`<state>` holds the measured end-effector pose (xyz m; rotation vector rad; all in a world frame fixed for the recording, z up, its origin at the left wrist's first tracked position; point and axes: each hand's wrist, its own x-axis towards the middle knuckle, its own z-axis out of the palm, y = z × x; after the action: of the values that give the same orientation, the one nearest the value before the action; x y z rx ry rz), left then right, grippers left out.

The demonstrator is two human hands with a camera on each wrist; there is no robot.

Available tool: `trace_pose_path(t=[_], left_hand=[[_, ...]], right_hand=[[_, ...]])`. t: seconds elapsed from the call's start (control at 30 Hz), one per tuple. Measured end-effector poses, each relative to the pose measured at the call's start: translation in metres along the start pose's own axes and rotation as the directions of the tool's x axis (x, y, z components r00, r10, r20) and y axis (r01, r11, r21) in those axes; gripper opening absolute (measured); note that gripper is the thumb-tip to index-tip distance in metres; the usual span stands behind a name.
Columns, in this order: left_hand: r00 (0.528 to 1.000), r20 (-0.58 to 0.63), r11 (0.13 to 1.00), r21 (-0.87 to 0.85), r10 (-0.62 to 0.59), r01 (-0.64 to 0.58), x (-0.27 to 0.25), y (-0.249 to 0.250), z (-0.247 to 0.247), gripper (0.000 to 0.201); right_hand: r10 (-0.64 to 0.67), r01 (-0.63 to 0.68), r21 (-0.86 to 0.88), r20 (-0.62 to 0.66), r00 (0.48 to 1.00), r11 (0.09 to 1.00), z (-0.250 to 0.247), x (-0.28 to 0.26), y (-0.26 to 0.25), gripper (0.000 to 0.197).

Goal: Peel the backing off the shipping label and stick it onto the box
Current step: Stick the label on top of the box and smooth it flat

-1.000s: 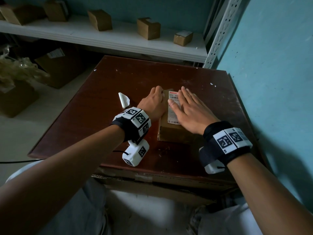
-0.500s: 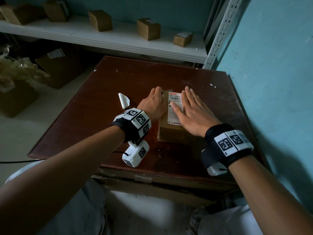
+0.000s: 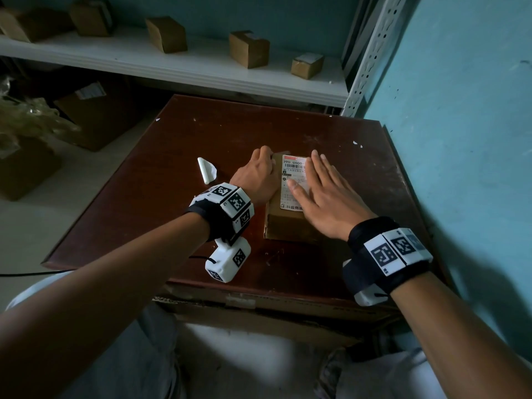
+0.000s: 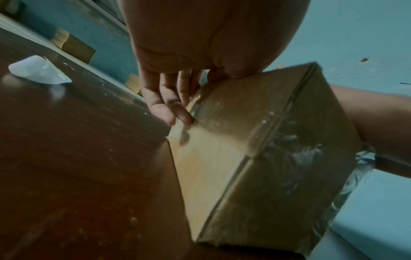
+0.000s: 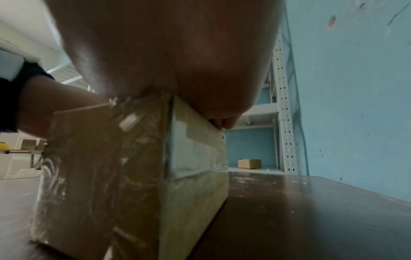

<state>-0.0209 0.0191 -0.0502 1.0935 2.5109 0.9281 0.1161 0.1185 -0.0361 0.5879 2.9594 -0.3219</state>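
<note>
A brown cardboard box (image 3: pixel 283 226) wrapped in clear tape stands in the middle of the dark wooden table (image 3: pixel 172 226). The white shipping label (image 3: pixel 293 169) lies on its top face. My right hand (image 3: pixel 319 185) rests flat on the label, fingers straight, covering its right part. My left hand (image 3: pixel 257 177) grips the box's left side, and in the left wrist view its fingers (image 4: pixel 164 100) reach down that side of the box (image 4: pixel 255 149). The curled white backing (image 3: pixel 206 169) lies on the table, left of the box. The right wrist view shows my palm (image 5: pixel 166 52) on the box (image 5: pixel 100 167).
A white shelf (image 3: pixel 172 67) behind the table carries several small cardboard boxes (image 3: pixel 249 48). A blue wall (image 3: pixel 460 139) runs close along the table's right edge. Larger cartons (image 3: pixel 95 116) stand on the floor at the left.
My right hand has slid a little toward me over the label, so more of its top print shows. The left hand and the box have stayed in place.
</note>
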Motion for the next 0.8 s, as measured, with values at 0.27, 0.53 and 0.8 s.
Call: trace_pose_path(t=[0.27,0.53,0.8], left_hand=[[1.000,-0.019,1.000,0.011,0.016,-0.016,0.003,-0.001,0.002,0.030],[1.000,-0.029,1.000,0.017,0.010,-0.010,0.003,-0.001,0.004,0.029],[0.999,-0.037,1.000,0.025,0.009,-0.008,0.004,-0.001,0.004,0.031]], right_hand=[[-0.022,0.021,-0.026,-0.009,1.000,0.999,0.002,-0.011,0.000,0.082],[-0.038,0.038,-0.044,0.001,0.999,0.998,0.002,-0.020,-0.003,0.082],[-0.044,0.044,-0.069,0.000,0.999,0.997,0.003,-0.018,-0.013,0.085]])
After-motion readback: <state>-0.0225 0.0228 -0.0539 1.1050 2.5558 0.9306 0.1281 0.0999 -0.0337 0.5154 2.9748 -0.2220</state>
